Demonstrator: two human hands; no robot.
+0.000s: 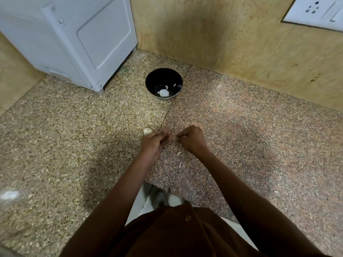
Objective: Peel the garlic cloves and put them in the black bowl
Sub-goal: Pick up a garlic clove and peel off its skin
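Observation:
The black bowl (164,83) stands on the speckled counter near the back corner, with a white peeled clove (164,92) lying in its bottom. Closer to me, my left hand (154,141) and my right hand (192,139) meet over the counter, fingers curled, both pinching a small garlic clove (172,137) between them; the clove is mostly hidden by my fingers. A whitish garlic piece (147,131) lies on the counter just beyond my left hand. Scraps of papery peel (179,154) lie below my right hand.
A white appliance (74,39) stands at the back left of the granite counter (74,136). A marble wall runs behind the bowl, with a white socket plate (315,12) at the top right. The counter's front edge is cut back in front of my body.

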